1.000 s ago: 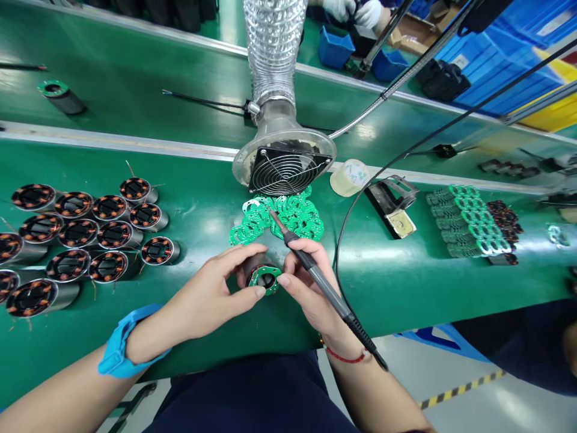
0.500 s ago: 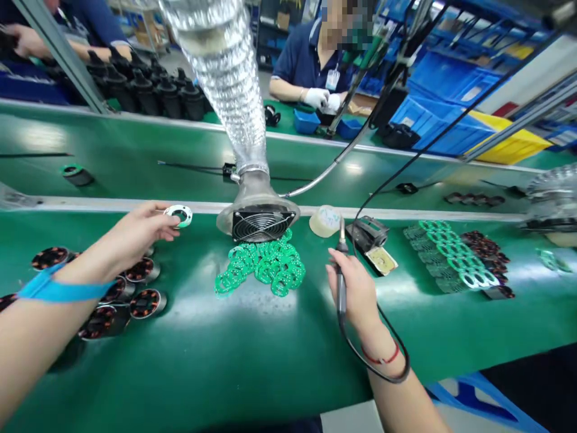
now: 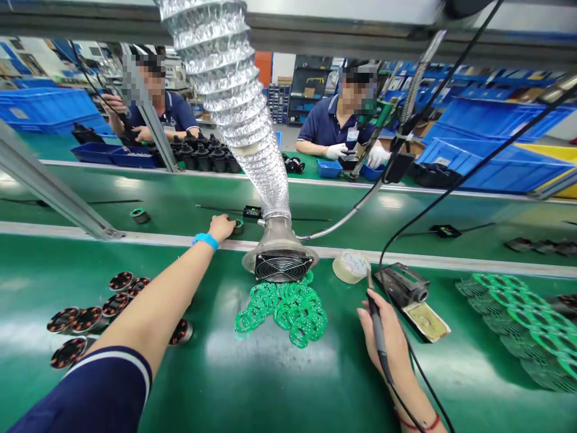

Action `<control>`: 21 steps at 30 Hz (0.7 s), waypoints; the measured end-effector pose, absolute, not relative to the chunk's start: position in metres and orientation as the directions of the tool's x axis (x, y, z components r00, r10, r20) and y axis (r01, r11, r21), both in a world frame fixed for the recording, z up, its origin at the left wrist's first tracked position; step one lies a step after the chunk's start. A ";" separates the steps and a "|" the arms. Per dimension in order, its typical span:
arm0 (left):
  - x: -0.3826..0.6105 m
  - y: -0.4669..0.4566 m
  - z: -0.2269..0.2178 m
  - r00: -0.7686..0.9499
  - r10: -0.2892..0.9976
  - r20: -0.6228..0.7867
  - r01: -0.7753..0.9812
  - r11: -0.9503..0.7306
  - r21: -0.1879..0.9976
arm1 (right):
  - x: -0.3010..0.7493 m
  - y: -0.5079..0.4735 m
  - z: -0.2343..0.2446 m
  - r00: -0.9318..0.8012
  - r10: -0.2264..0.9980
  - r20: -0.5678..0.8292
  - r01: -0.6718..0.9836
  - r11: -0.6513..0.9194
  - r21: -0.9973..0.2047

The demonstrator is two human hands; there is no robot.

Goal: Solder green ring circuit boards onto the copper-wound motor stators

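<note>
Left hand point(image 3: 220, 228) had swung out to a green-topped cylinder point(image 3: 238, 227), pinch or release unclear, while right hand point(image 3: 393, 335) gripped the soldering iron point(image 3: 377, 326), soldering seemingly paused.

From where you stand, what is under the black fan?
Green rings lie heaped on the bench at the lower edge of the black fan; anything behind the fan is covered and cannot be seen.

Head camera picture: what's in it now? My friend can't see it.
A person's left hand is stretched out to a small green-topped cylinder, while the right hand holds a soldering iron. Between the arms, green ring-shaped boards lie piled on a green bench near a fan.
</note>
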State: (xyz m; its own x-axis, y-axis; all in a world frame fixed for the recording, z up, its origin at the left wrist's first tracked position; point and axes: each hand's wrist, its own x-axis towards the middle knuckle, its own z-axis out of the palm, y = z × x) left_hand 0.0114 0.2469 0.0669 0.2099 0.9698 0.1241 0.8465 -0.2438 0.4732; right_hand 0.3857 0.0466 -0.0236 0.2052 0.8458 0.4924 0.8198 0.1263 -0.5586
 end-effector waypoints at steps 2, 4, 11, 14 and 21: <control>-0.002 0.234 0.075 0.160 0.982 0.105 0.867 -0.191 0.460 | 0.388 0.046 -0.022 0.191 0.806 0.560 0.836 0.165 -0.523; -0.022 0.207 0.083 0.146 0.987 0.061 0.876 -0.158 0.455 | 0.389 0.044 -0.020 0.185 0.769 0.612 0.845 0.194 -0.498; -0.078 0.040 0.073 0.369 0.928 -0.055 0.881 -0.330 0.340 | 0.372 0.029 0.004 0.283 0.782 0.556 0.784 0.145 -0.603; -0.082 -0.006 0.045 0.378 0.924 0.064 0.919 -0.383 0.097 | 0.354 0.020 0.016 0.284 0.844 0.455 0.681 0.156 -0.715; -0.043 -0.020 0.021 0.434 0.888 0.155 0.887 -0.451 0.099 | 0.292 -0.003 0.001 -0.118 0.952 0.282 0.697 0.282 -0.659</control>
